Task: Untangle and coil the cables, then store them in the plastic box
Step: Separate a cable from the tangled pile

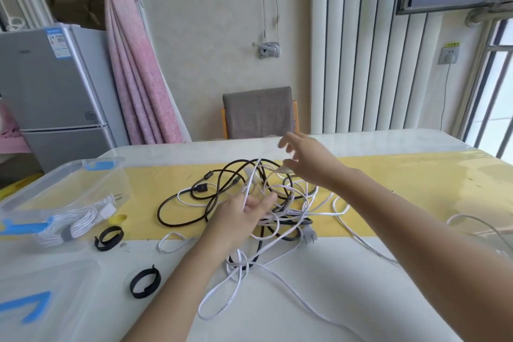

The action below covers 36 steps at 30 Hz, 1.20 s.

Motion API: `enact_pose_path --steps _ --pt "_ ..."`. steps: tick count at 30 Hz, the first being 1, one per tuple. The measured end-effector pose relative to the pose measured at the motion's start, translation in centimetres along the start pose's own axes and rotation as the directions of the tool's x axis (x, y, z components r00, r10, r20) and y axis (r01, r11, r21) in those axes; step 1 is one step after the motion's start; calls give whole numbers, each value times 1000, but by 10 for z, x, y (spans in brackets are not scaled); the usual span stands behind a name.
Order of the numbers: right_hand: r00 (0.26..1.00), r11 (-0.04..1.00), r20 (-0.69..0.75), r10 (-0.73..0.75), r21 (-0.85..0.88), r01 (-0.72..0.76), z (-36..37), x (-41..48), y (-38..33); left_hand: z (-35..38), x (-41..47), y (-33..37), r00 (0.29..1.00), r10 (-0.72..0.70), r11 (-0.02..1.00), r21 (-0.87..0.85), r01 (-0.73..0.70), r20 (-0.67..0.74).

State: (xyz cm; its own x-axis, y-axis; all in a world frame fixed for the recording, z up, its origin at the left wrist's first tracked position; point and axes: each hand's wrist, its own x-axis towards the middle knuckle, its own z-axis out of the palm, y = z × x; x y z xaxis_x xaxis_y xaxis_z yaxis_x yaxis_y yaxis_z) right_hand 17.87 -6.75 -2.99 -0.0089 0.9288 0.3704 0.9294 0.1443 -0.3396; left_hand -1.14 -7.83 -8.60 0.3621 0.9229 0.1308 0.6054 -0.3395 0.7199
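A tangle of black and white cables (280,203) lies mid-table on the yellow runner (416,183). My left hand (244,216) is at the tangle's near side and pinches a flat white cable (251,180) that rises straight up from its fingers. My right hand (308,158) hovers over the far side of the tangle with fingers spread, blurred, its thumb close to a white cable end. The clear plastic box (91,175) with blue latches stands at the left and holds a coiled white cable (75,223) with a plug.
Two black strap loops (109,237) (145,282) lie near the box. The clear lid (41,300) rests at the front left. A grey plug (308,236) sticks out of the tangle. Another white cable (472,223) trails at the right. A grey chair (259,112) stands behind the table.
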Motion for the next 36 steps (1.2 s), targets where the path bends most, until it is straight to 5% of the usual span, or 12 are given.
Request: enact_pose_path --steps 2,5,9,13,20,27,34,36 --pt "999 998 22 49 28 -50 -19 -18 7 1 -3 5 1000 19 999 -30 -19 0" --pt "930 989 337 143 -9 -149 -39 -48 15 10 -7 14 996 90 996 -2 -90 18" --pt "808 959 541 234 -263 -102 -33 -71 26 28 -10 18 979 112 982 134 -136 171" --pt "875 972 452 176 -221 -82 -13 -67 44 35 -3 8 978 58 962 250 -108 200" --pt "968 992 250 32 111 -62 10 -68 56 25 -4 8 971 106 993 25 -114 215" --pt "915 868 208 345 300 -395 24 -60 61 22 1 5 986 86 996 -36 -82 142" --pt "905 843 149 397 330 -424 48 -63 49 27 -3 11 995 95 943 -321 -90 -2" --pt "893 753 198 404 482 -447 41 -61 49 25 -2 11 990 137 931 -339 -136 -22"
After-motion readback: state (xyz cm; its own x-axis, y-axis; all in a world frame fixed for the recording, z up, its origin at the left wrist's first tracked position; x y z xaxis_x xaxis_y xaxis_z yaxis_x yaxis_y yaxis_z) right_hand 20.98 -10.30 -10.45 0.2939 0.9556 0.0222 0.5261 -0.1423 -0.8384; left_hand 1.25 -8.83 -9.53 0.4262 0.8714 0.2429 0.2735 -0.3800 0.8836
